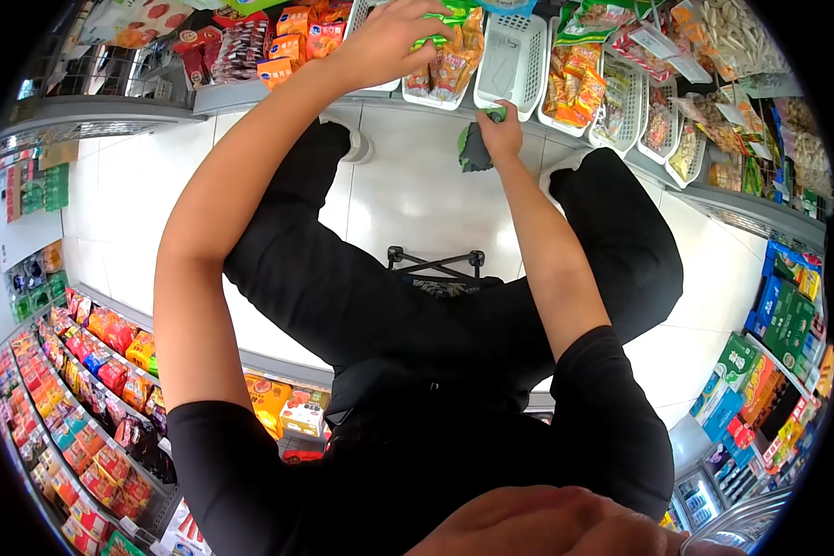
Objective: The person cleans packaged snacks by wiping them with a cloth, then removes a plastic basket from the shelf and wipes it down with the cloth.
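Note:
At the top of the head view, my left hand reaches over a white basket of orange and green snack packets. Its fingers are spread, with their tips at the packets; whether they touch is unclear. My right hand is closed around a crumpled dark grey and green cloth, which hangs above the floor in front of the shelf. Just beyond that hand stands a white plastic basket with its bare bottom showing.
Further baskets hold orange packets and small bagged snacks to the right. More orange packets lie at left. A folding stool is under me, between my black-clad legs. Stocked shelves stand behind me on the left.

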The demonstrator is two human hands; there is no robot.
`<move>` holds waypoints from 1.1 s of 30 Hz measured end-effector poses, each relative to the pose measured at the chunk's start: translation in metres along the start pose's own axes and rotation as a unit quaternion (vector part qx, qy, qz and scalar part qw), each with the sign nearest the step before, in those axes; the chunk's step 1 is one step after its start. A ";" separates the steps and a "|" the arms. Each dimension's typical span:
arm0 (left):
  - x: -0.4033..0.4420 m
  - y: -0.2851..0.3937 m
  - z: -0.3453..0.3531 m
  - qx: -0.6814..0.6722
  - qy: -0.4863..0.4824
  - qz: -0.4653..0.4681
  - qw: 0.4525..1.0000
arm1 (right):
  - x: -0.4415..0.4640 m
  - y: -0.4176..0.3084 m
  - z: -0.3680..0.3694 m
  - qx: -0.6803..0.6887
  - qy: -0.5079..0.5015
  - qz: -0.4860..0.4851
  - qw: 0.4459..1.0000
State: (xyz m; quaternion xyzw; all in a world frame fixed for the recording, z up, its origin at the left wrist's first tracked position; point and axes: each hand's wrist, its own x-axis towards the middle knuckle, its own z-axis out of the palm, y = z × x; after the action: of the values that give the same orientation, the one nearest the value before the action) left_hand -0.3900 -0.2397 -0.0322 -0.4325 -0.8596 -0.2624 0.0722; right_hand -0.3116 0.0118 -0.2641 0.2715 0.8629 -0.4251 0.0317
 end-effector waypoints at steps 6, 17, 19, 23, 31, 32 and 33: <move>-0.022 0.027 0.005 -0.036 -0.005 -0.014 0.999 | -0.043 0.006 0.003 -0.003 0.053 -0.084 0.995; -0.029 0.039 0.015 -0.036 0.045 -0.008 0.998 | -0.100 0.027 -0.055 -0.078 0.049 -0.206 0.974; -0.031 0.033 0.020 -0.035 0.056 0.007 0.998 | -0.106 0.032 -0.070 -0.067 0.048 -0.240 0.967; -0.026 0.025 0.022 -0.033 0.055 0.004 0.998 | -0.125 0.032 -0.111 -0.096 0.048 -0.301 0.948; -0.003 0.029 0.025 -0.082 0.087 -0.029 0.992 | -0.194 -0.046 -0.249 -0.160 -0.006 -0.369 0.915; -0.001 0.033 0.024 -0.101 0.085 -0.038 0.991 | -0.207 -0.056 -0.269 -0.165 -0.018 -0.384 0.908; 0.003 0.030 0.028 -0.106 0.091 -0.024 0.990 | -0.218 -0.062 -0.288 -0.169 -0.023 -0.423 0.890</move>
State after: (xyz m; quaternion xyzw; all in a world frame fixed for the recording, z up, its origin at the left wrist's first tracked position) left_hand -0.3654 -0.2082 -0.0435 -0.3916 -0.8268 -0.3919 0.0975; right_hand -0.1065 0.1017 0.0257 -0.1390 0.9539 -0.2518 -0.0856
